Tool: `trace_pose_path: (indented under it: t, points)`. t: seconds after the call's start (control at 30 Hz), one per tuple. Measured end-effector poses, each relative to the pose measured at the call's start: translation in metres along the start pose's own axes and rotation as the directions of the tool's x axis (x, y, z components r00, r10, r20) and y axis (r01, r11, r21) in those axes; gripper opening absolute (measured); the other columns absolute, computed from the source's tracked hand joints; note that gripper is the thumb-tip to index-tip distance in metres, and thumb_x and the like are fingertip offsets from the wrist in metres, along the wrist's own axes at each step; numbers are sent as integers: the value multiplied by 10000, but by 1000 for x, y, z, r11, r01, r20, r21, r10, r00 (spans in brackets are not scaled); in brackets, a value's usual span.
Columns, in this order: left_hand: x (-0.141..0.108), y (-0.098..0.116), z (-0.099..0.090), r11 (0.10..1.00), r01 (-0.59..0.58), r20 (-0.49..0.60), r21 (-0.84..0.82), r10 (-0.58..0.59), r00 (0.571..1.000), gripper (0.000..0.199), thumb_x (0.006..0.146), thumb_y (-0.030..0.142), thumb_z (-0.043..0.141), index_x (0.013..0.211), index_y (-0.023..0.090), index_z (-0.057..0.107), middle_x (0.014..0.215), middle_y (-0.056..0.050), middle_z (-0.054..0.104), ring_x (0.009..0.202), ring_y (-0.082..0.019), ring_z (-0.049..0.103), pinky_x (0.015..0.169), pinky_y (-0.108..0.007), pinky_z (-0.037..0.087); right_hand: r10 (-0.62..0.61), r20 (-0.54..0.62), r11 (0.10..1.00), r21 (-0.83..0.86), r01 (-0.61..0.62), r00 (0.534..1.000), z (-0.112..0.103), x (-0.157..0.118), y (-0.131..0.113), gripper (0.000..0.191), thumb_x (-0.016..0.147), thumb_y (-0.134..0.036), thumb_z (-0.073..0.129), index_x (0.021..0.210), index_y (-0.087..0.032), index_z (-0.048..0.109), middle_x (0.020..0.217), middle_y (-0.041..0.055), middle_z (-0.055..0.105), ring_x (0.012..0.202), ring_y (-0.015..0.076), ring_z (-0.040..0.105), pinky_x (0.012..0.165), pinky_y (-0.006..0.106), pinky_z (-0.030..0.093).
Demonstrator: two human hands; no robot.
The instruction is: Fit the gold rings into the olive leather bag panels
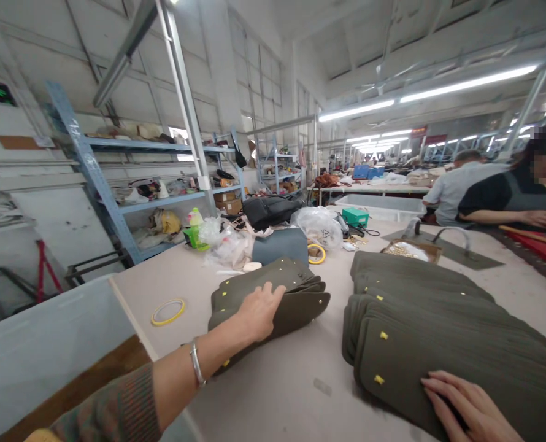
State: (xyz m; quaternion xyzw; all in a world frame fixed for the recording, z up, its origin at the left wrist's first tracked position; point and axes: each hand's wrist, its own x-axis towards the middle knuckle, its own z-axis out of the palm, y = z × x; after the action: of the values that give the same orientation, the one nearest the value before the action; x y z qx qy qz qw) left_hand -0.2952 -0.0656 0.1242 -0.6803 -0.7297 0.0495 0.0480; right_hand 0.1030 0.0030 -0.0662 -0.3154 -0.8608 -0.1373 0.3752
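My left hand (258, 312), with a metal bangle at its wrist, rests on a smaller pile of dark olive panels (300, 310). Its fingers are loosely bent and slightly apart on the upper face; the hand covers part of the pile. The panels have rounded corners, small yellow tabs and shiny studs, and their right ends fan out. At the lower right, my right hand (469, 405) lies with fingers stretched out on the front of a larger leaning stack of matching panels (438, 331). Part of this hand is cut off by the frame.
A yellow tape roll (168, 312) lies left on the table (296, 393). Behind the piles are plastic bags (319, 226), a dark grey sheet (280, 245), a green box (354, 217) and a tray of small metal parts (411, 250). Co-workers (521, 190) sit at right.
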Motion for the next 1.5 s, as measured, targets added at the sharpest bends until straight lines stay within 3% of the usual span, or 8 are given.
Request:
trace_pose_path:
  t: [0.13,0.37,0.6,0.83,1.0,1.13,1.23,1.5]
  points:
    - [-2,-18,4,997,71,34,11,-71,997,831,548,180,763,1296,212,402,1064,-120,652,942,-320,648,754,-366,499,124,-12,990,70,-123,992,1,3,-8,225,880,-376,525,969,-236,678,1013,62,669,970,247,603,882,380,466]
    - [-18,-30,-8,999,24,-8,36,-23,1000,462,684,198,629,1134,255,548,1021,-97,686,966,-311,642,748,-355,473,302,46,936,176,-306,952,-12,17,-27,158,902,-312,526,961,-248,658,1032,63,647,1000,244,577,917,415,453]
    - [-73,-14,-70,990,-112,-85,-89,105,991,480,705,270,585,1182,311,554,940,-26,701,880,-282,651,720,-329,443,438,89,812,388,-436,895,-28,31,-39,158,878,-271,535,894,-251,692,989,71,654,985,256,568,925,451,443]
    - [-94,87,-90,886,-376,-36,-271,381,924,433,672,235,606,1089,345,564,907,38,692,861,-221,650,662,-263,427,699,297,164,818,-551,650,-34,32,-16,294,727,-441,712,941,-239,713,1019,66,695,1052,284,586,1022,481,387]
    - [-58,166,-49,813,-562,-70,-155,558,827,438,658,151,573,1070,289,521,941,-5,702,910,-258,662,716,-317,471,673,422,-119,872,-475,607,-60,23,8,532,846,-659,457,1112,-233,634,1118,100,686,1091,259,627,984,473,450]
    - [-38,190,-24,827,-554,-38,-89,553,832,434,673,130,567,1091,218,487,1026,-67,681,980,-290,648,761,-367,497,587,566,-373,823,-427,578,-96,8,13,531,849,-652,473,1149,-238,618,1113,84,699,1086,263,633,1012,494,420]
    - [-34,191,-15,846,-528,-19,-75,528,849,539,677,125,588,1189,201,440,1104,-86,641,994,-299,638,768,-381,503,565,552,-297,830,-473,613,-115,-3,7,575,865,-660,432,1185,-217,611,1157,93,684,1123,269,608,1021,465,416]
    - [-38,187,-11,851,-508,-32,-134,509,860,851,682,217,709,1416,243,279,1195,-112,559,1031,-295,599,850,-371,472,722,269,256,752,-607,638,-111,-9,-32,632,902,-611,398,1408,-232,397,1404,93,502,1291,264,457,1094,440,335]
